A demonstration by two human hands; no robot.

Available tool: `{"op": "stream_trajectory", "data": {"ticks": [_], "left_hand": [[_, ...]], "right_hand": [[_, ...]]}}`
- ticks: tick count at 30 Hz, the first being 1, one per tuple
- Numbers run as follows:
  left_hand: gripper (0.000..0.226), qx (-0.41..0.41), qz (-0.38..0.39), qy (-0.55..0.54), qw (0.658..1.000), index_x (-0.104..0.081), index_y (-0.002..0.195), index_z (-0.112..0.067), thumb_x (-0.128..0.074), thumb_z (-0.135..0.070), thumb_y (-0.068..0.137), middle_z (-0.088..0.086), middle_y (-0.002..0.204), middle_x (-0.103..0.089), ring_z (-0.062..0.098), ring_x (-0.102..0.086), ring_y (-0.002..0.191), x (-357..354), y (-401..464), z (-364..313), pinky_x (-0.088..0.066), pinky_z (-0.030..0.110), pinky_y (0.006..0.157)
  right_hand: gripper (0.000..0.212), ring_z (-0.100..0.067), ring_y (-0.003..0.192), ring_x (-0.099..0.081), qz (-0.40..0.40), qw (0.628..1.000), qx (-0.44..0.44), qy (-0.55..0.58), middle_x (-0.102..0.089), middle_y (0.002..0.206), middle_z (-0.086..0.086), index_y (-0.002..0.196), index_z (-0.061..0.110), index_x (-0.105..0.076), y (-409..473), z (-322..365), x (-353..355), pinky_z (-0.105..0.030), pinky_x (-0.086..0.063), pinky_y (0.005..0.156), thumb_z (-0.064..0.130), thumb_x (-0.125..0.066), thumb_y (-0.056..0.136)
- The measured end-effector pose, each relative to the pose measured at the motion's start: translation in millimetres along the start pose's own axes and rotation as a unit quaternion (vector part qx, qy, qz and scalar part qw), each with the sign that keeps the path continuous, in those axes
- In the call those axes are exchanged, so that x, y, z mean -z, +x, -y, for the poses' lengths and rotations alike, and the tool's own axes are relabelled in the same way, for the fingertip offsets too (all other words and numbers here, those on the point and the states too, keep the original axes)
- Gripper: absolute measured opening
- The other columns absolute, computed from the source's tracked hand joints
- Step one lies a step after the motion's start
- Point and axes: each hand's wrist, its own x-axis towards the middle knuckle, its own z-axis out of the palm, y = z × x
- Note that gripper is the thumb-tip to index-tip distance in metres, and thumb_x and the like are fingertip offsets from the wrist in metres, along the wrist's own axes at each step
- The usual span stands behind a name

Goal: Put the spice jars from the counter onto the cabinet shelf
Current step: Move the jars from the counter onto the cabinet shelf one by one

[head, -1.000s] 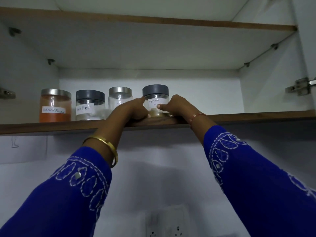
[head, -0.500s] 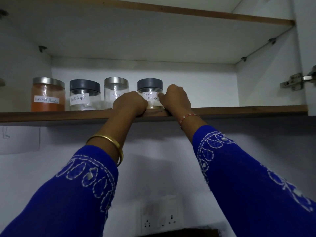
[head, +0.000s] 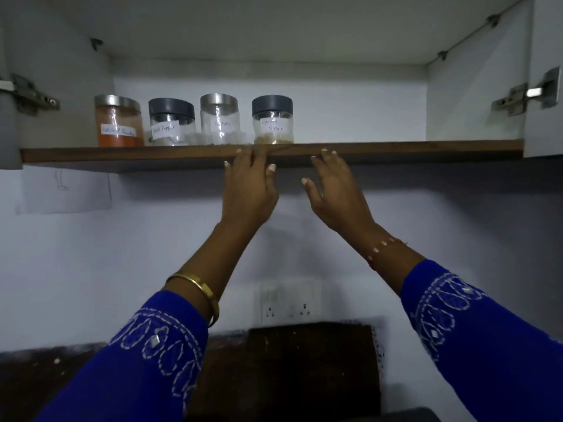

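Four jars stand in a row on the shelf [head: 396, 149], left half, close to the front edge. From the left: red jar [head: 119, 121] w/ a steel lid and orange-red powder nearly to the top; pepper jar [head: 171, 122] w/ a grey lid, label reads approx. "Black Pepper"; clear jar [head: 219, 119] w/ a steel lid (label too faint to read), set slightly further back; masala jar [head: 272, 120] w/ a grey lid, label "Garam Masala", a thin layer of tan powder at the bottom. Neighbours sit just beside each other; whether they touch, can't tell.

Left hand [head: 249, 190] is below the shelf front, fingers straight and together, tips overlapping the shelf edge just under the gap between clear jar and masala jar. It holds nothing. Right hand [head: 336, 193] is beside it, fingers spread and relaxed, tips at the shelf edge to the right of the masala jar, also w/ nothing in its grip. Neither hand touches a jar.

Both arms wear blue embroidered sleeves; gold bangle [head: 198, 292] on the left wrist, thin bead bracelet [head: 384, 248] on the right. Cabinet hinges [head: 527, 94] show at both sides. On the wall below, a socket plate [head: 288, 301] above a dark bench [head: 304, 360].
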Motion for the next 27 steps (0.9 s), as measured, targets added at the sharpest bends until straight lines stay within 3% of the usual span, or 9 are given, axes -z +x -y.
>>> {"op": "stream_trajectory", "data": {"ticks": [3,6,14,18,22,25,27], "left_hand": [[0.042,0.026,0.067,-0.039,0.997,-0.037,0.140,-0.009,-0.029,-0.021,0.100,0.014,0.153,-0.028,0.027,-0.017,0.145,-4,-42,-26,-0.007,0.041,0.118],[0.042,0.048,0.114,-0.062,0.990,-0.036,0.141,-0.012,-0.029,-0.022,0.100,0.009,0.154,-0.027,0.023,-0.016,0.146,-9,-84,-51,-0.006,0.037,0.119],[0.043,0.126,0.263,-0.115,0.949,-0.034,0.142,-0.011,-0.029,-0.023,0.101,0.010,0.153,-0.029,0.024,-0.020,0.144,-32,-215,-98,-0.008,0.043,0.118],[0.041,0.178,0.293,-0.164,0.925,-0.040,0.138,-0.006,-0.035,-0.019,0.099,0.016,0.146,-0.039,0.029,-0.030,0.140,-42,-289,-111,-0.020,0.051,0.117],[0.041,0.259,0.349,-0.180,0.882,-0.040,0.137,-0.007,-0.036,-0.018,0.099,0.016,0.146,-0.039,0.027,-0.030,0.140,-46,-362,-125,-0.020,0.050,0.116],[0.039,0.311,0.395,-0.183,0.845,-0.042,0.136,-0.006,-0.036,-0.017,0.099,0.014,0.143,-0.044,0.023,-0.037,0.134,-40,-404,-136,-0.026,0.035,0.114],[0.035,0.357,0.404,-0.201,0.818,-0.046,0.131,-0.004,-0.036,-0.014,0.099,0.015,0.135,-0.050,0.019,-0.046,0.124,-34,-425,-143,-0.033,0.021,0.097]], "right_hand": [[0.052,-0.025,0.145,-0.021,0.018,1.000,-0.003,0.014,-0.030,0.153,-0.013,0.142,0.005,-0.035,-43,-5,6,-0.030,-0.015,0.117,0.030,-0.043,0.097],[0.052,-0.024,0.145,-0.021,0.048,0.997,-0.039,0.053,-0.029,0.153,-0.010,0.142,0.008,-0.035,-83,-10,15,-0.030,-0.015,0.117,0.031,-0.044,0.097],[0.046,-0.023,0.139,-0.032,0.097,0.967,-0.162,0.170,-0.043,0.146,-0.010,0.136,0.007,-0.045,-214,-30,36,-0.029,-0.025,0.113,0.027,-0.049,0.095],[0.044,-0.025,0.134,-0.039,0.144,0.945,-0.213,0.203,-0.048,0.141,-0.012,0.133,0.006,-0.048,-289,-44,39,-0.038,-0.032,0.113,0.025,-0.051,0.094],[0.044,-0.022,0.135,-0.038,0.235,0.891,-0.308,0.235,-0.046,0.142,-0.008,0.134,0.012,-0.047,-369,-51,41,-0.035,-0.032,0.112,0.028,-0.051,0.094],[0.047,-0.020,0.131,-0.042,0.301,0.850,-0.359,0.239,-0.047,0.140,-0.007,0.134,0.013,-0.048,-420,-51,43,-0.031,-0.034,0.107,0.030,-0.055,0.091],[0.053,-0.021,0.131,-0.042,0.350,0.830,-0.366,0.234,-0.046,0.141,-0.006,0.136,0.013,-0.045,-446,-50,45,-0.030,-0.035,0.106,0.033,-0.059,0.089]]}}
